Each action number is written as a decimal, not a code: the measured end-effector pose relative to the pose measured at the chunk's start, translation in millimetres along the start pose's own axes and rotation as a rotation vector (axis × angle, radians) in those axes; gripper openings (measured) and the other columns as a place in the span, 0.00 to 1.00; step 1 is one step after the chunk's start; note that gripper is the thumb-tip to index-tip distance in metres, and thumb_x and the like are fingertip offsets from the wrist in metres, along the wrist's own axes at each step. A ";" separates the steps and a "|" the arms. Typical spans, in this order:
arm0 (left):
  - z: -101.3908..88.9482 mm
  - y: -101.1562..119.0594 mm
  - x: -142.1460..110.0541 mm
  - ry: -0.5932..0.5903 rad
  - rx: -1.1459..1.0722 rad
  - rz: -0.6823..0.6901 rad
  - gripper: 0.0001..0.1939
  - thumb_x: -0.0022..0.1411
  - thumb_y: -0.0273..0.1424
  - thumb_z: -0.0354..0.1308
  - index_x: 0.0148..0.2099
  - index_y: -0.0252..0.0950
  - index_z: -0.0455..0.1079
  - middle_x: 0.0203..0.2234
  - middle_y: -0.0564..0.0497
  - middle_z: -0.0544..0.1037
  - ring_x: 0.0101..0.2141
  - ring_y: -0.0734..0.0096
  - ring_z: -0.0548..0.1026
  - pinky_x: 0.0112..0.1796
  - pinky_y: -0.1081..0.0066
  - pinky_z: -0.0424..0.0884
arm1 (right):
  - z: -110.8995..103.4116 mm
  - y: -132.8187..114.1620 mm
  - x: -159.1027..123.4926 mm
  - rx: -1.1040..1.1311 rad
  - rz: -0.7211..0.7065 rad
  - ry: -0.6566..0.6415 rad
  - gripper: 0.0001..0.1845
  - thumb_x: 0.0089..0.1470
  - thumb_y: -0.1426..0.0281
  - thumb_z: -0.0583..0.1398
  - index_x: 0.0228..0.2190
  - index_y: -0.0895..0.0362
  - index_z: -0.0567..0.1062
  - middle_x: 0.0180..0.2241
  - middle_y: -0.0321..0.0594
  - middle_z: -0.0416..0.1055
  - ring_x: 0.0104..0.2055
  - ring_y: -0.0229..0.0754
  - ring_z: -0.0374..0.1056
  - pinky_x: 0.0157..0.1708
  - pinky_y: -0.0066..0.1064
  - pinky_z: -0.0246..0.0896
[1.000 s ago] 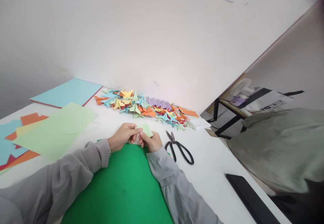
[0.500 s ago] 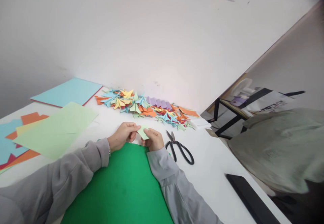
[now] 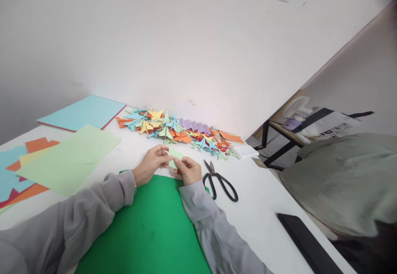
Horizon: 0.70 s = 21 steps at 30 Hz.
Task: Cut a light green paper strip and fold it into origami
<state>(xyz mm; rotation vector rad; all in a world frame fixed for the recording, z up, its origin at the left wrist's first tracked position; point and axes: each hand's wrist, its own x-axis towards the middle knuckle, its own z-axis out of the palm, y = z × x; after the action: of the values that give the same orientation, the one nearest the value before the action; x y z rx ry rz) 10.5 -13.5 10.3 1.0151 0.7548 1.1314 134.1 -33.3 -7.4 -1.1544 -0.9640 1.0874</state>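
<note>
Between my two hands is a small piece of light green paper (image 3: 175, 154), held up just past the far edge of a green mat (image 3: 149, 224). My left hand (image 3: 151, 164) pinches its left side between thumb and fingers. On the right side, my right hand (image 3: 190, 170) grips the paper with thumb and fingertips. Black-handled scissors (image 3: 221, 179) lie slightly spread on the table, just right of my right hand. Behind my hands stretches a heap of small folded paper planes (image 3: 167, 126) in several colours.
A large light green sheet (image 3: 70, 158) covers coloured paper scraps (image 3: 9, 170) at left. A blue sheet stack (image 3: 83, 113) lies by the wall. Folded purple paper (image 3: 195, 126) rests behind the heap. A black flat object (image 3: 307, 241) lies near the right edge. Beyond it is a person's clothing (image 3: 344, 183).
The green paper has turned and shifted slightly up and left, showing a squarer face. Both hands have changed their finger positions on it; the things on the table stay put.
</note>
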 end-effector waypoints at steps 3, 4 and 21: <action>-0.2 -0.8 -0.3 -0.015 -0.024 -0.029 0.13 0.40 0.30 0.63 0.28 0.33 0.64 0.19 0.57 0.67 0.20 0.80 0.66 0.24 0.75 0.65 | 0.4 0.4 -0.8 -0.029 -0.112 -0.015 0.18 0.35 0.61 0.63 0.29 0.61 0.74 0.11 0.29 0.63 0.12 0.31 0.59 0.12 0.23 0.56; -0.2 -1.0 -0.4 -0.015 -0.035 -0.041 0.13 0.40 0.30 0.63 0.28 0.33 0.64 0.19 0.57 0.67 0.21 0.79 0.67 0.24 0.74 0.66 | 0.7 0.9 -1.4 -0.044 -0.142 -0.025 0.20 0.37 0.61 0.63 0.32 0.61 0.74 0.11 0.28 0.63 0.12 0.32 0.59 0.12 0.23 0.56; -3.5 -6.1 3.8 -0.005 -0.063 -0.066 0.11 0.42 0.32 0.63 0.25 0.30 0.66 0.16 0.55 0.66 0.18 0.81 0.64 0.21 0.76 0.64 | -2.1 5.4 -6.0 -0.241 -0.301 -0.026 0.16 0.43 0.65 0.59 0.36 0.56 0.76 0.14 0.31 0.66 0.12 0.32 0.58 0.13 0.26 0.57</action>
<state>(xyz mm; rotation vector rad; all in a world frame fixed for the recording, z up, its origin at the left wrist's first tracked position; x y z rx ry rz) 10.6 -9.5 3.3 0.9331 0.7390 1.0888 134.1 -39.2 -13.3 -1.1441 -1.2699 0.7604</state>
